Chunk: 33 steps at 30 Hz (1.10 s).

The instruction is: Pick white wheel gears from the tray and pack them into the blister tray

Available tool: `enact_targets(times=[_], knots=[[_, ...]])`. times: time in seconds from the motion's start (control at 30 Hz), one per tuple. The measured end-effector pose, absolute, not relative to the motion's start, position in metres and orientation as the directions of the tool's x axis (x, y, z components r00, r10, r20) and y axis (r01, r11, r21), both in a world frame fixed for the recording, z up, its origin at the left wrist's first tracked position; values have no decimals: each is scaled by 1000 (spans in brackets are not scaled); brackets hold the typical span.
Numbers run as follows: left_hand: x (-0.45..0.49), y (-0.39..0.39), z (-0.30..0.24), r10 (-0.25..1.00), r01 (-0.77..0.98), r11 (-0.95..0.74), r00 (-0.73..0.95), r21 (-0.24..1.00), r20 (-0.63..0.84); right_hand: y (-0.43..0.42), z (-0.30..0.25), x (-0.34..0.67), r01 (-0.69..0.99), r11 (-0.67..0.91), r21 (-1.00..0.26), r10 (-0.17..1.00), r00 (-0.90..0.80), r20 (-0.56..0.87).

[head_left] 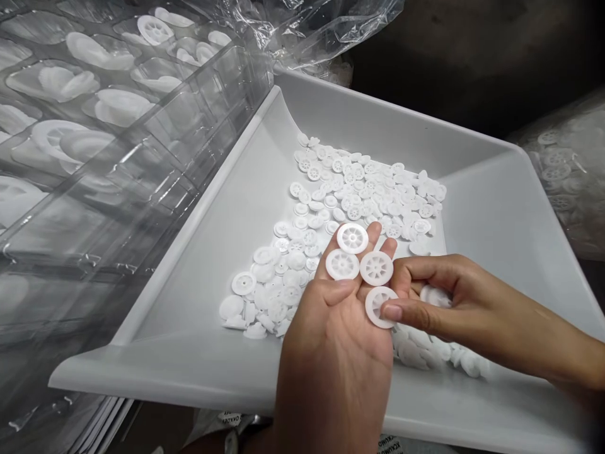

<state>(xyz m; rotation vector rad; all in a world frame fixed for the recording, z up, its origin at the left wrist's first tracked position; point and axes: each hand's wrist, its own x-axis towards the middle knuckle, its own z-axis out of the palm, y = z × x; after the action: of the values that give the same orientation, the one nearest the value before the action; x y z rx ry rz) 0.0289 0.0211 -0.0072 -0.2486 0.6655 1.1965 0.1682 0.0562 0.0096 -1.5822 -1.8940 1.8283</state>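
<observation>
The left hand (331, 353) lies open, palm up, with three round white plastic wheels (352, 238) with thin spokes sitting on its fingers. The right hand (454, 302) is half curled. Its pointing fingertip (392, 310) touches a fourth wheel at the edge of the left palm, but it is hard to tell if it grips it. Many more wheels lie in a big heap (359, 189) in a wide, shallow white tray (378, 126). A see-through plastic tray with deep pockets (142, 208) holds white wheels on the left. A clear plastic bag (562, 183) of wheels sits on the right. A white bag (231, 419) below has print too small to read.
</observation>
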Motion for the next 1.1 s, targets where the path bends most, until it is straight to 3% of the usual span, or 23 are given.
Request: enact_targets(times=[0.23, 0.5, 0.7, 0.83, 1.1], knots=[[30, 26, -9, 752, -907, 385, 201, 171, -627, 51, 14, 173, 462, -215, -861, 695, -547, -467], [30, 14, -2, 822, -939, 312, 193, 141, -536, 56, 16, 177, 458, -237, -857, 757, -465, -459], [32, 12, -2, 837, -950, 276, 163, 145, -523, 56, 17, 181, 530, -32, -847, 843, -441, -308], [30, 10, -3, 844, -945, 297, 193, 136, -500, 55, 17, 180, 571, 121, -812, 825, -513, -238], [28, 9, -4, 846, -946, 316, 246, 73, -473, 51, 18, 179, 614, 104, -782, 803, -516, -298]])
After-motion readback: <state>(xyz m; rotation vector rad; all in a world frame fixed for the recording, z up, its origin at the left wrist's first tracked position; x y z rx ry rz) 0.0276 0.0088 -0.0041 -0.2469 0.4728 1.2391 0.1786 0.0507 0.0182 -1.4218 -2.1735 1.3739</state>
